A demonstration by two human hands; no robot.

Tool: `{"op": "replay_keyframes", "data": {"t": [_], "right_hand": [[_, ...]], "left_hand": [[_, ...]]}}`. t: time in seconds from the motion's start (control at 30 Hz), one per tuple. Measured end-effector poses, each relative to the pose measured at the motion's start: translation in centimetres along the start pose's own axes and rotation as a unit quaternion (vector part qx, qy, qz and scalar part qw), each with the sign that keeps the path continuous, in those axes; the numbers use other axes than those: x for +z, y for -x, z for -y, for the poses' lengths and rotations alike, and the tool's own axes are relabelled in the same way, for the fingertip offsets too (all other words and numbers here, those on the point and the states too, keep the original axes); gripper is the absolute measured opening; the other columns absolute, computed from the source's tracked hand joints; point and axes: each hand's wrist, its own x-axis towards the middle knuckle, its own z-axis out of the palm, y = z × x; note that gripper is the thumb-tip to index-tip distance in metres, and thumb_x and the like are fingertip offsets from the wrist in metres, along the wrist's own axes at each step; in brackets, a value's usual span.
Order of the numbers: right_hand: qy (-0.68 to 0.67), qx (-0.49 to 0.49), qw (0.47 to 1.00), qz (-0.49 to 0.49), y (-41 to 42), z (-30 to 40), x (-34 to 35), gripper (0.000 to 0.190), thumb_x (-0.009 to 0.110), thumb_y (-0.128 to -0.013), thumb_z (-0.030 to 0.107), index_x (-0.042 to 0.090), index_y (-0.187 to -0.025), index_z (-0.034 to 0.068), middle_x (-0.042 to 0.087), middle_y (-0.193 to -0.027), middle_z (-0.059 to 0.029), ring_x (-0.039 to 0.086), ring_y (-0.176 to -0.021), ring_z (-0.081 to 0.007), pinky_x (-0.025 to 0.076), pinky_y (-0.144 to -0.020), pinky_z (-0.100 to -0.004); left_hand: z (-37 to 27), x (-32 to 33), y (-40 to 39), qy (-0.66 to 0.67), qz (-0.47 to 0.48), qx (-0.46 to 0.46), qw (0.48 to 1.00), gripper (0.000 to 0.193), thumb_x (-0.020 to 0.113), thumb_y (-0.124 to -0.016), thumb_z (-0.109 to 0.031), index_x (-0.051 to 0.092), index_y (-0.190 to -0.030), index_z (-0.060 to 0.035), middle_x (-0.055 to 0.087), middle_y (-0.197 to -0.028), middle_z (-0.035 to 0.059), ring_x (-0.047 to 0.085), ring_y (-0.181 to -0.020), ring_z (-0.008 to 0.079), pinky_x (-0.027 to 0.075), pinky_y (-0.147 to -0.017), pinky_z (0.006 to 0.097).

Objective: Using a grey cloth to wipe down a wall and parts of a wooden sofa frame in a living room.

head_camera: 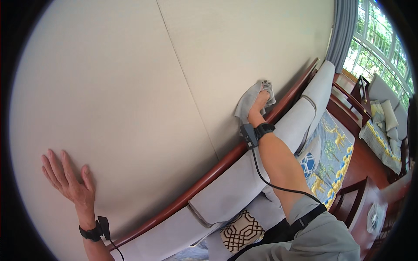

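Observation:
A large beige wall panel (130,98) with a thin dark seam fills the upper and left view. My right hand (262,99) holds a grey cloth (248,101) against the wall, just above the wooden top rail (196,189) of a sofa; the hand partly hides the bunched part of the cloth. At the far left my left hand (70,179) lies flat against the wall with its fingers spread, holding nothing. Each wrist wears a black strap with a small device and a cable.
Along the wall runs the sofa with grey back cushions (228,182) and a patterned pillow (242,231). A second sofa (382,140) stands at the right, near a grey curtain (343,32) and a window. A table (362,208) bears a plastic-wrapped thing.

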Motion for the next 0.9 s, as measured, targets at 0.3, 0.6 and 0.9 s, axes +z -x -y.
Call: {"op": "replay_keyframes", "data": {"t": [0.3,0.6,0.9], "right_hand": [[-0.128,-0.43,0.894,0.014,0.8,13.3,-1.8,0.031,0.065,-0.089,0.012,0.062,-0.114,-0.007,0.048,-0.131,-0.0268,0.046,-0.121,-0.044,0.036,-0.104,-0.0487],[-0.231,-0.705,0.635,0.217,7.5,25.0,-5.5,0.04,0.073,-0.071,0.005,0.074,-0.111,0.006,0.061,-0.125,-0.0169,0.055,-0.118,-0.0401,0.043,-0.103,-0.0473],[-0.279,-0.666,0.471,0.506,15.6,30.8,-5.4,0.037,0.059,-0.095,0.014,0.062,-0.13,0.007,0.06,-0.131,-0.0155,0.062,-0.115,-0.0338,0.052,-0.096,-0.0404]], "left_hand": [[-0.4,-0.6,-0.5,-0.041,0.018,0.008,0.999,0.055,0.046,-0.106,-0.035,0.044,-0.148,0.0008,0.036,-0.157,0.0252,0.029,-0.147,0.0465,0.023,-0.119,0.0602],[-0.4,-0.5,0.2,-0.046,0.019,0.001,0.999,0.056,0.042,-0.105,-0.038,0.044,-0.146,-0.0004,0.035,-0.156,0.0281,0.029,-0.146,0.0494,0.023,-0.118,0.0628],[-0.1,-0.5,1.0,-0.021,0.007,-0.036,0.999,0.056,0.048,-0.102,-0.045,0.052,-0.141,-0.006,0.04,-0.154,0.0247,0.033,-0.146,0.0471,0.022,-0.119,0.0618]]}}
